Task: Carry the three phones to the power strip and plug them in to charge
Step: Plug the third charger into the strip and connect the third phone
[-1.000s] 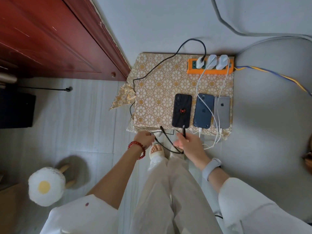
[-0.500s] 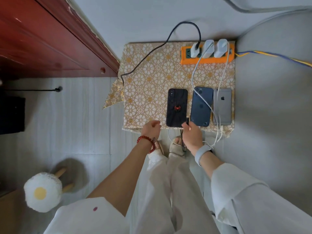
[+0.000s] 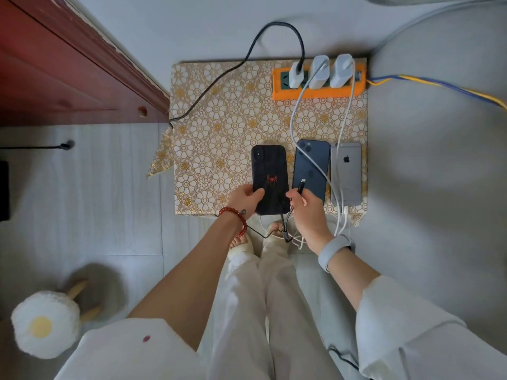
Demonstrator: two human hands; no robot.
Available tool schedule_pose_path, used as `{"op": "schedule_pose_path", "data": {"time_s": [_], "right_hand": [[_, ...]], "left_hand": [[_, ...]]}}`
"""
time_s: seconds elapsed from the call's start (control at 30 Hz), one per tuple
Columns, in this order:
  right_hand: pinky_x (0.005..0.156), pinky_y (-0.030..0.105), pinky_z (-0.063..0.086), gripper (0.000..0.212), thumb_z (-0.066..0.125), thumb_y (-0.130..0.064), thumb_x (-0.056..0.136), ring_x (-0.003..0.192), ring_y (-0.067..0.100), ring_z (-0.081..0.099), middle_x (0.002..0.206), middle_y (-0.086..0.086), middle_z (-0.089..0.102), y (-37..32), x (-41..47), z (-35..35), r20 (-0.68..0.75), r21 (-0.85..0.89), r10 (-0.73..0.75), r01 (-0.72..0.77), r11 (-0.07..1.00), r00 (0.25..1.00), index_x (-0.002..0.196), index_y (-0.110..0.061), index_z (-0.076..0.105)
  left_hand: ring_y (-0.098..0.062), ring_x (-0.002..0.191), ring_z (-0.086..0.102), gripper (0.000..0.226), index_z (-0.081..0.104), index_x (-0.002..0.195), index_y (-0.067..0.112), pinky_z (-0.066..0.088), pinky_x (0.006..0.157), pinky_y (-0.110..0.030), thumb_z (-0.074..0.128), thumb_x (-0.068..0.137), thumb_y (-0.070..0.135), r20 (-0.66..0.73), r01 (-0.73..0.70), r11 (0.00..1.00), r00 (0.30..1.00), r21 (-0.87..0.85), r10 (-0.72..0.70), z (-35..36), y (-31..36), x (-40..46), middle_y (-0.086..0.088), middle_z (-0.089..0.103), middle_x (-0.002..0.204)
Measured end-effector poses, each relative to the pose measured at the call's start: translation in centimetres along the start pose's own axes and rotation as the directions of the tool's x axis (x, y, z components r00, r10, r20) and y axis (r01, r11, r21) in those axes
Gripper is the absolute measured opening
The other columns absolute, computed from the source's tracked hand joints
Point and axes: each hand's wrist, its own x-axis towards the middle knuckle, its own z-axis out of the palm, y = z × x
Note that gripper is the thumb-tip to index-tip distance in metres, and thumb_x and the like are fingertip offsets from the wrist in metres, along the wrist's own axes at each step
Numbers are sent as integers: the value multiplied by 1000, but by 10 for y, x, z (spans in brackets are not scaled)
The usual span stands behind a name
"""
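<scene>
Three phones [image 3: 270, 179] – three chargers [image 3: 319, 72] – one power strip [image 3: 318, 93] – two hands [image 3: 245, 200].

Both your arms reach forward and down; your left hand [image 3: 246, 200] curls in a grip, your right hand [image 3: 306, 208] pinches between thumb and fingers.

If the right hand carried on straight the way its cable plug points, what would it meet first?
Most likely the dark blue phone: the black cable plug pinched in the right hand already points up over its back. Height above it is unclear.
</scene>
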Motion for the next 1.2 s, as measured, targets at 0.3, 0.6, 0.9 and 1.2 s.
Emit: {"op": "schedule_pose_path", "data": {"time_s": [0.3, 0.6, 0.9, 1.2], "right_hand": [[56, 11, 40, 27, 48, -20, 92, 53, 0, 53, 54, -6, 55, 6, -48, -9, -73, 51, -148, 151, 987, 986, 66, -15, 56], [61, 39, 45, 39, 52, -21, 83, 53, 23, 47, 50, 17, 54, -6, -50, 3, 165, -193, -89, 120, 974, 982, 47, -7, 47], [61, 39, 45, 39, 50, -21, 83, 58, 34, 54, 49, 13, 55, -7, -48, 7, 93, -239, -47, 68, 969, 995, 47, -7, 49], [52, 30, 30, 48, 48, -14, 83, 51, 24, 40, 44, 2, 43, -12, -45, 11, 99, -300, 34, -3, 954, 995, 39, -17, 31]], "left_hand": [[-15, 65, 55, 16, 56, 85, 5, 52, 49, -17, 42, 93, 8, 91, 9, 989, 996, -150, 4, -22, 12, -14, -7, 56, 73], [-13, 58, 54, 24, 54, 72, 8, 49, 41, -13, 43, 92, 5, 40, 44, 949, 999, -313, -33, -21, 12, -14, -7, 53, 70], [-16, 63, 55, 24, 55, 72, 10, 50, 43, -13, 43, 93, 7, 30, 22, 966, 999, -258, -14, -18, 8, -13, -8, 55, 72], [-20, 68, 60, 21, 54, 105, -8, 57, 52, -22, 43, 90, 2, 28, 23, 989, 999, -144, -19, -14, 8, -7, -10, 59, 76]]}}
